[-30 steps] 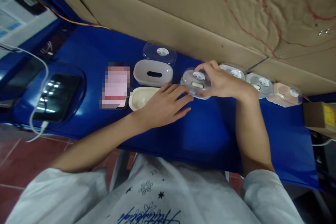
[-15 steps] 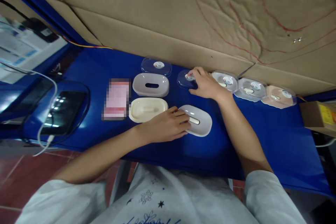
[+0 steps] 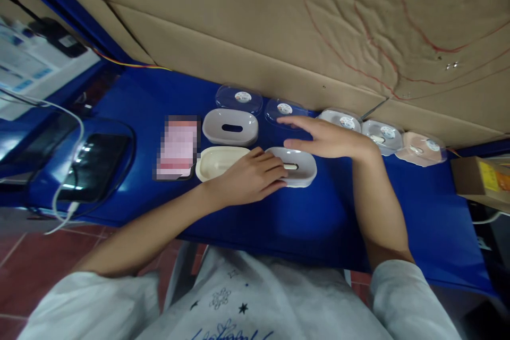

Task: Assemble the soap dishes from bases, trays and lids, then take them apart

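Observation:
My left hand grips the left end of a white oval dish, which has a cream strip across its middle slot. My right hand is open, its fingers spread between that dish and a clear lid with a round sticker. A cream oval dish lies partly under my left hand and wrist. Behind it sits another white dish with an open slot, and a second clear lid lies beyond.
Three lidded dishes, white, pale grey and peach, line the cardboard wall. A blurred pink-screened object, a black device with a white cable and a cardboard box flank them on the blue table.
The dish under my left hand has moved back and slightly left, and turned straighter. My right hand has come off the clear lid and opened; the lid lies slightly farther back and left.

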Demonstrator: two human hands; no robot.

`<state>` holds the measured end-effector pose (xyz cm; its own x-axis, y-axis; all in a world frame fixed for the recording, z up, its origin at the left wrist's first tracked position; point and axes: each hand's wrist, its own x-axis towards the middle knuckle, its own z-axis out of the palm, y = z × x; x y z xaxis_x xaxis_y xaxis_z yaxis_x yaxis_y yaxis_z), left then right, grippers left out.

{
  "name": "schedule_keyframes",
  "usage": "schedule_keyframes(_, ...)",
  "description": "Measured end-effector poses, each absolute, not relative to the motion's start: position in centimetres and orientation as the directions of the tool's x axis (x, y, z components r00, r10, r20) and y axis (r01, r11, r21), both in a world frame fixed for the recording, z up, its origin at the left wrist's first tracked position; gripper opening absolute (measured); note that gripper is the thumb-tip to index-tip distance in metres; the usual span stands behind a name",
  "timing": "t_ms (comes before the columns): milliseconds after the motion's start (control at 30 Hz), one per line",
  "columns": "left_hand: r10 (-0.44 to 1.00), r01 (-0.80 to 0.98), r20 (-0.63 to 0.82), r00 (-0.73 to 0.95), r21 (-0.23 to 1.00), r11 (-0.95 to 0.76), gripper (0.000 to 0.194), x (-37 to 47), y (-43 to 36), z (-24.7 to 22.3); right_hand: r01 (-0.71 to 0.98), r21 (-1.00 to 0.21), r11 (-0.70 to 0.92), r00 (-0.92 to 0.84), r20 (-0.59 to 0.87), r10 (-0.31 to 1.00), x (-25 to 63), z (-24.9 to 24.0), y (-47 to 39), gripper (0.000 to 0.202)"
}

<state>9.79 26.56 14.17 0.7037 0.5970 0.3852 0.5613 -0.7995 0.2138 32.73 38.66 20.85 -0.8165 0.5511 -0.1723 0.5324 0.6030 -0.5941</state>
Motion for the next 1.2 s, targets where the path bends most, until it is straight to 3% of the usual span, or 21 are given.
schedule_keyframes(167,0.667,0.594,0.449,0.595,0.314,-0.741,0.022,9.2,27.2,13.5,0.546,-0.63,0.553,-0.836,-0.362,0.414,32.6,21.2,37.7,0.098)
schedule_keyframes(300,0.706,0.602,0.441,0.554,0.374,-0.705,0.018,9.1,27.3,13.6,0.597,-0.598,0.534,-0.801,-0.418,0.428,32.3,20.4,38.0,0.088)
schedule_keyframes(500,0.827,0.646,0.284,0.486,0.521,-0.559,0.082,9.5,27.0,14.2,0.589,-0.583,0.56,-0.806,-0.37,0.463,33.3,22.0,37.5,0.069)
schedule_keyframes(700,0.829,0.475,0.265,0.493,0.716,-0.512,0.097,9.8,26.9,13.3,0.615,-0.56,0.555,-0.787,-0.386,0.482,33.6,22.9,36.6,0.069)
schedule_keyframes(900,0.868,0.419,0.249,0.43,0.796,-0.437,0.104,10.0,26.4,12.9,0.646,-0.515,0.563,-0.76,-0.365,0.538,36.1,24.3,37.2,0.068)
schedule_keyframes(1067,0.859,0.436,0.288,0.423,0.766,-0.472,0.114,10.8,25.9,12.7,0.635,-0.524,0.568,-0.769,-0.355,0.532,36.4,24.7,37.3,0.069)
schedule_keyframes(1200,0.842,0.593,0.455,0.29,0.605,-0.531,0.098,11.3,25.6,12.3,0.649,-0.493,0.579,-0.753,-0.31,0.58,36.4,23.9,37.9,0.07)
